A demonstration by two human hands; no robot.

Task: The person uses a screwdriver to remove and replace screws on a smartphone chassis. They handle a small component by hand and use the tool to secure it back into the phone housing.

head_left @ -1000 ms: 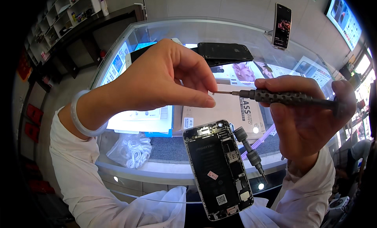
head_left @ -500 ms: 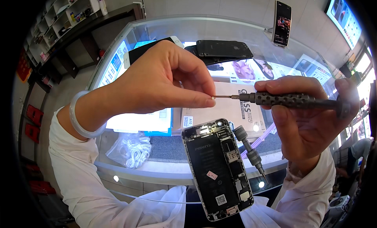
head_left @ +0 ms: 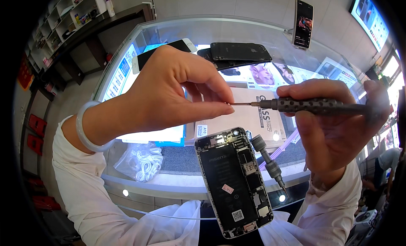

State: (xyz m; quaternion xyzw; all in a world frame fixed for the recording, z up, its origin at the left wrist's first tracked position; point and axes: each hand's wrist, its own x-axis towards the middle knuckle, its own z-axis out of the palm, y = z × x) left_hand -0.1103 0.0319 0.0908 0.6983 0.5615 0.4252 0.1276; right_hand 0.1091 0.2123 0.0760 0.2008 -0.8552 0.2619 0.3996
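Observation:
My right hand (head_left: 325,127) grips a dark, knurled precision screwdriver (head_left: 306,105), held level and pointing left. My left hand (head_left: 177,89) pinches at the screwdriver's thin tip, where a tiny pale piece, perhaps a screw (head_left: 229,103), is barely visible between thumb and forefinger. Below both hands an opened phone (head_left: 228,174) lies with its black battery and boards showing. A second, grey screwdriver (head_left: 266,157) lies along its right side. Beneath the hands is a beige box (head_left: 266,123).
Glass counter (head_left: 156,30) with black phones (head_left: 241,52), a white phone (head_left: 139,64), bagged white cable (head_left: 139,161) and propped phone (head_left: 303,23). Shelves (head_left: 67,17) stand at left, a screen (head_left: 370,17) hangs at right, and a person (head_left: 387,163) is at far right.
My left thumb and forefinger have closed in on the screwdriver's tip. My right hand has shifted slightly to the right with the screwdriver.

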